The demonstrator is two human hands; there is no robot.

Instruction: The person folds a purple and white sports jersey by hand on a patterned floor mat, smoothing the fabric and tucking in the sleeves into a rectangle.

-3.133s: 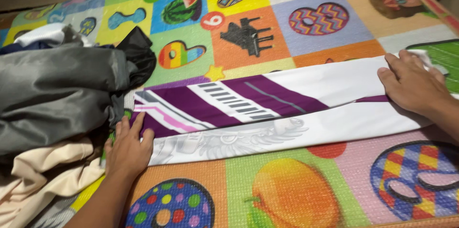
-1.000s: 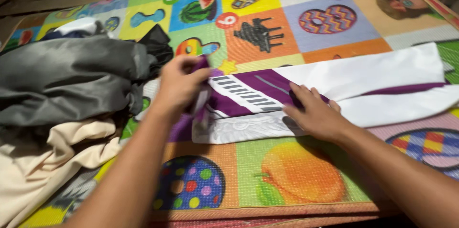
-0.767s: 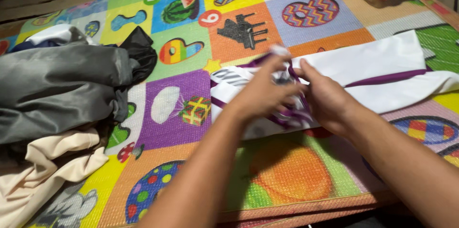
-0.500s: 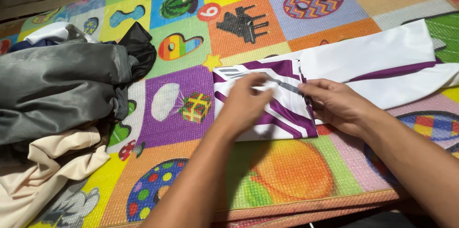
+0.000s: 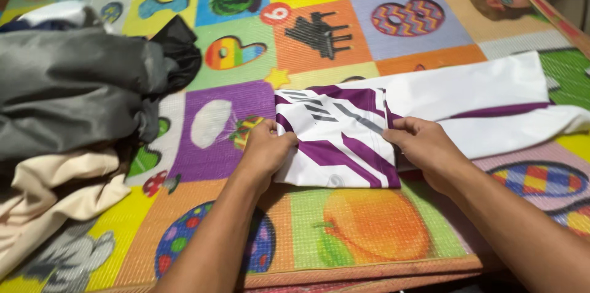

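Nearest to us are our 2 forearms, coming in from the near edge over the play mat, w/ its orange fruit panel and dotted ball panel just below the hands. A red-brown border runs along the mat's near edge.

Our left hand grips the left edge of the folded white-and-purple shirt, fingers curled over the hem, thumb side on the cloth. Our right hand pinches the right edge of the same folded part, fingertips on the fabric, palm down. So both hands are closed on the shirt, 1 at each side.

The shirt lies flat on the mat, approx centre of the scene: the folded purple-striped section sits between our hands, and the rest, white w/ a purple band, stretches off to the right, reaching the mat's green panel.

To the left, near, we see a cream cloth crumpled at the mat's edge. Just beyond it, touching, is a grey garment in a bulky heap, w/ a black piece at its far right end.

Farther off the mat shows a purple panel, a piano panel, a watermelon panel and patterned number shapes.
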